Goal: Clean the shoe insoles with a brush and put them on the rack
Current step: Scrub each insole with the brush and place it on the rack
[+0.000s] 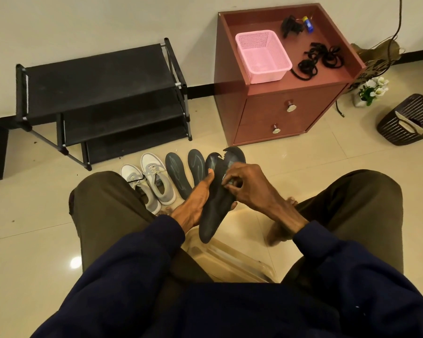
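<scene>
Between the knees, the left hand [196,203] keeps its grip closed along the long edge of a dark insole [214,211], thumb side up, while the right hand [244,186] pinches narrowly on something small and pale pressed to the insole's upper face; whether that is the brush I cannot tell, as the fingers hide it. The insole's far end looks torn and ragged [226,154], so hard scrubbing there could likely rip it further, and a one-edge hold may let it twist or slip to the floor. Just beyond the grip lie two grey insoles [178,174] and a pair of pale sneakers [149,181], close enough for loosened dirt to fall on them. Farther off to the left the black rack [101,79] stands with bare shelves.
</scene>
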Available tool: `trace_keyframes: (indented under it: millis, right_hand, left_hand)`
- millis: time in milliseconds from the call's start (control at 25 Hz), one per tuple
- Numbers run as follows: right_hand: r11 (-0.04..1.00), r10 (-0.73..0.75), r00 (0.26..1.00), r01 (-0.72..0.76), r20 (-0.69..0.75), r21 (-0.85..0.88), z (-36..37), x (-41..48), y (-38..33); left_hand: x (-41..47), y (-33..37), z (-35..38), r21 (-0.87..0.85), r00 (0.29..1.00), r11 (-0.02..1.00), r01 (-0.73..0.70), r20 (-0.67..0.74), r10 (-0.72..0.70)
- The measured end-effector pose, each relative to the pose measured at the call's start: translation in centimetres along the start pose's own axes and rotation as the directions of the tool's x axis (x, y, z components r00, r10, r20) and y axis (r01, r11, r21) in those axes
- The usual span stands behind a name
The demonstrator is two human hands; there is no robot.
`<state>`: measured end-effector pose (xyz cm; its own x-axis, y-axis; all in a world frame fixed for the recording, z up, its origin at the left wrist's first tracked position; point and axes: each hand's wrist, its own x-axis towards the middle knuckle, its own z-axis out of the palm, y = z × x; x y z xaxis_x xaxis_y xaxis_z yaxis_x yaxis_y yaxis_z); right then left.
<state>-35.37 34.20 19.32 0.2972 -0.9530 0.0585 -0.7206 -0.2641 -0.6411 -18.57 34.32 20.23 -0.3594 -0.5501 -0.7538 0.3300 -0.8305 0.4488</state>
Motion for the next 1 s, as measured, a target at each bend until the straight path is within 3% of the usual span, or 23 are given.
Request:
trace_keyframes:
  millis: [80,200,280,520,720,800,880,960,1000]
  right_hand:
    - [0.999,-0.004,1.000,0.004,0.017,0.032,0.1,0.4,-0.4]
    - [0.992,0.110,0.978,-0.098,-0.176,0.077,-1.1,1.3,1.0]
    - [0.994,0.105,0.967,-0.099,-0.234,0.037,-1.5,1.1,1.5]
    - [0.986,0.016,0.983,-0.046,-0.182,-0.163,-0.2,0.9,0.5]
    - [0.995,-0.095,0.989,0.091,0.112,0.041,0.1,-0.2,-1.6]
    - [0.996,-0.067,0.998,0.065,-0.020,-0.067,-0.1,0.7,-0.6]
    - [0.992,0.035,0.981,-0.058,-0.193,-0.115,-1.0,1.4,1.0]
    - [0.994,0.079,0.973,-0.092,-0.215,-0.052,-1.0,1.1,1.3]
    - [0.999,0.050,0.987,-0.052,-0.153,-0.012,-0.7,0.7,0.8]
  left_hand:
    - [-0.1,0.2,0.2,0.008,1.000,1.000,-0.012,-0.023,0.012]
    - [0.0,0.3,0.5,-0.025,1.000,1.000,0.018,0.011,-0.018]
    - [0.2,0.3,0.6,-0.041,1.000,0.999,0.024,-0.019,-0.025]
    - [-0.4,0.8,1.6,0.047,0.998,0.998,-0.047,-0.041,0.049]
    - [0.2,0.5,0.5,0.057,0.991,0.992,-0.111,-0.064,0.115]
    - [0.2,0.6,0.6,0.015,0.994,0.995,-0.102,-0.039,0.103]
    - [-0.1,0.5,1.0,-0.017,0.999,0.999,-0.050,0.003,0.050]
    - [-0.3,0.4,1.2,0.001,0.999,1.000,-0.021,-0.030,0.021]
    - [-0.3,0.4,1.3,0.017,0.999,0.999,-0.027,-0.036,0.028]
